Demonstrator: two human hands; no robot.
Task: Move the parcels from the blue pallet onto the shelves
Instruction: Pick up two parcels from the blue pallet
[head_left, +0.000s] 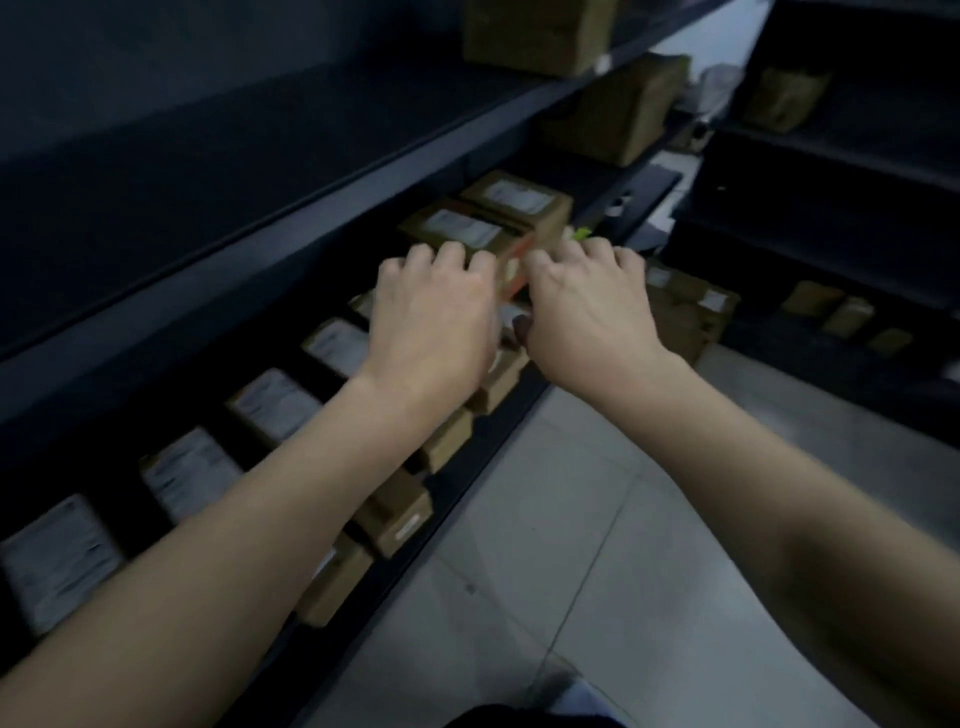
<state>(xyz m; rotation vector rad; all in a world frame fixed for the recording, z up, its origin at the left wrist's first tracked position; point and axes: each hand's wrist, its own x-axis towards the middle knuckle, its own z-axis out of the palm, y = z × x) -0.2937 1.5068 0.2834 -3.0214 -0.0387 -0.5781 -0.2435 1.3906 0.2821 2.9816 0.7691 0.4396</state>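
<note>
Left hand (434, 306) and right hand (587, 306) grip one parcel (514, 260) on the shelf (130, 431) — a row (275, 405) already shelved — pallet unseen.

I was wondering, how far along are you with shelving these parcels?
Done: a row of parcels already lines the shelf. In hand: the left hand and right hand grip a labelled parcel at that row's far end. Left, probably: a pile of boxes sits beyond; the pallet is out of view.
</note>
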